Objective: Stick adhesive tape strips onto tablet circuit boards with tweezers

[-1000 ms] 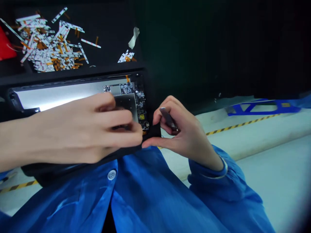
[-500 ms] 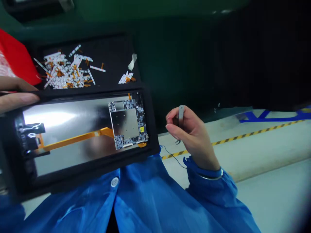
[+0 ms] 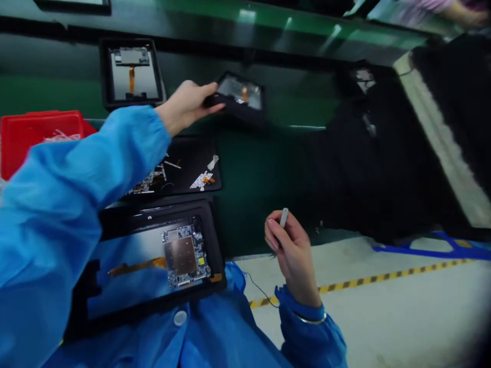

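My left hand (image 3: 188, 106) reaches far forward over the bench. Its thumb and fingers pinch the left edge of a small black tray (image 3: 245, 116), which bears an opened device with a silvery back and an orange ribbon; motion blurs it. Close to my body lies another opened tablet (image 3: 186, 255) in a black tray, its circuit board and orange flat cable showing; my left sleeve covers its left part. My right hand (image 3: 293, 250) is closed around metal tweezers (image 3: 284, 217), beside that tablet on the right. The tweezers' tips are mostly hidden.
A third opened device (image 3: 132, 74) in a black tray stands at the back left. A red bin (image 3: 40, 138) is on the left. White strips with orange tabs (image 3: 202, 180) lie on a black mat (image 3: 186, 176). Another person's arm (image 3: 456, 11) shows at the top right.
My left hand has let go of the near tablet's tray, gone forward, and gripped the small black tray at the back. The view has tilted up. My right hand still holds the tweezers.
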Available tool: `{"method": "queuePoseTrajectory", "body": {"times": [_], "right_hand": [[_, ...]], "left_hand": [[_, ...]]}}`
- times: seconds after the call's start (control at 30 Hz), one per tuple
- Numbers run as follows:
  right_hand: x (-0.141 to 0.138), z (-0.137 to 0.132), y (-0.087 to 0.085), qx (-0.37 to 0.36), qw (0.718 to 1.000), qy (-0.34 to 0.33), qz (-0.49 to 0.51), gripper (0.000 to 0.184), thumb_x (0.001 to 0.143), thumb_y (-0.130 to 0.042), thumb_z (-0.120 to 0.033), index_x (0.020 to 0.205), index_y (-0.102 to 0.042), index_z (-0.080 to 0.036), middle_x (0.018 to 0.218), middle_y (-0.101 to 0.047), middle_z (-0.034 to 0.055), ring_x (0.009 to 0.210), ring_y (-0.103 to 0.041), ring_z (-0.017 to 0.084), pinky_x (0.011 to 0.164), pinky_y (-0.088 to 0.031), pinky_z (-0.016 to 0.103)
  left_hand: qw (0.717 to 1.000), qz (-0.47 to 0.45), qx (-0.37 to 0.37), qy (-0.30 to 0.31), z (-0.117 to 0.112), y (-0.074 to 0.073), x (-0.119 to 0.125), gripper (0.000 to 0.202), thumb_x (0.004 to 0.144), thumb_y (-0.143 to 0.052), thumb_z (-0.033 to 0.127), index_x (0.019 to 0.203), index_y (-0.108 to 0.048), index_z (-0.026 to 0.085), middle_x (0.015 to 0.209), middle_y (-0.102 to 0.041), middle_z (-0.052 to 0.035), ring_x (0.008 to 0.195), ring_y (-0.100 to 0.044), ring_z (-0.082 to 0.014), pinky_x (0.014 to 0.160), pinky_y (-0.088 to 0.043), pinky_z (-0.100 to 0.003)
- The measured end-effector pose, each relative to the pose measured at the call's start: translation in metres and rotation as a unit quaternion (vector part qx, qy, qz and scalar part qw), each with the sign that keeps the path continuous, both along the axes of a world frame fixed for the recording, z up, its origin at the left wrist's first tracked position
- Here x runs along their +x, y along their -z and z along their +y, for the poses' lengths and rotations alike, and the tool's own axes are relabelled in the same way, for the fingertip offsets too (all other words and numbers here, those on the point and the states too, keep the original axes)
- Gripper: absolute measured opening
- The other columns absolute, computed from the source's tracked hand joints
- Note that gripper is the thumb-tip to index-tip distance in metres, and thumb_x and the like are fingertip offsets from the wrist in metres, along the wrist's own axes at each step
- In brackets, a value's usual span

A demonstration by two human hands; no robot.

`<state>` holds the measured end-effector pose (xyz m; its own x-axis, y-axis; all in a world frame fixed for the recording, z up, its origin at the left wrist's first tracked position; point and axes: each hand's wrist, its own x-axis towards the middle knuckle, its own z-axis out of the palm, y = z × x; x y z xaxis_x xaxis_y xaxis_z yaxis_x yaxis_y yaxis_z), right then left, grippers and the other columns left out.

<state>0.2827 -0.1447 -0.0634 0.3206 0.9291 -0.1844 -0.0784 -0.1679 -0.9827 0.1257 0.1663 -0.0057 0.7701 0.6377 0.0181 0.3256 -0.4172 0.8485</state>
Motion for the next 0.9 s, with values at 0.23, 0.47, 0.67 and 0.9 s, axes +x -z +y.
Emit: {"method": "queuePoseTrajectory", "body": {"times": [0.23, 0.47, 0.67, 0.9], "right_hand": [[-0.009, 0.007, -0.003, -0.027, 0.996, -0.076, -0.021, 0.014, 0.095, -0.070, -0.034, 0.094, -0.081, -0.024, 0.071, -0.051, -0.0019, 0.051, -0.039, 0.005, 0.042, -0.027, 0.020], [-0.013, 0.033, -0.018, 0.067, 0.987, -0.132, -0.062, 0.025, 0.095, -0.068, -0.019, 0.103, -0.085, -0.035, 0.092, -0.060, 0.0019, 0.054, -0.045, 0.004, 0.042, -0.030, 0.020], [-0.028, 0.061, -0.039, 0.130, 0.960, -0.195, -0.154, 0.028, 0.095, -0.070, -0.015, 0.105, -0.084, -0.037, 0.093, -0.066, 0.0013, 0.081, -0.063, 0.012, 0.060, -0.049, 0.022], [-0.040, 0.097, -0.048, 0.134, 0.916, -0.277, -0.256, 0.018, 0.101, -0.061, -0.019, 0.101, -0.079, -0.024, 0.083, -0.066, -0.0001, 0.062, -0.058, 0.010, 0.059, -0.048, 0.026]], "left_hand": [[0.987, 0.036, -0.155, 0.022, -0.031, -0.027, -0.001, 0.031, 0.104, -0.059, 0.036, 0.125, -0.064, 0.014, 0.126, -0.068, -0.0092, 0.110, -0.069, -0.0213, 0.097, -0.061, -0.042], [0.972, 0.163, 0.137, 0.097, -0.117, -0.038, -0.121, 0.015, 0.096, -0.062, 0.023, 0.088, -0.073, 0.019, 0.089, -0.065, -0.0002, 0.073, -0.059, -0.0117, 0.068, -0.045, -0.024], [0.940, 0.182, 0.284, 0.058, -0.181, -0.013, -0.183, 0.033, 0.110, -0.037, 0.029, 0.096, -0.065, 0.018, 0.096, -0.058, -0.0057, 0.081, -0.059, -0.0168, 0.072, -0.047, -0.030], [0.920, 0.252, 0.300, -0.029, -0.141, 0.003, -0.193, 0.029, 0.108, -0.042, 0.026, 0.100, -0.068, 0.015, 0.093, -0.058, -0.0053, 0.080, -0.055, -0.0158, 0.069, -0.044, -0.028]]}}
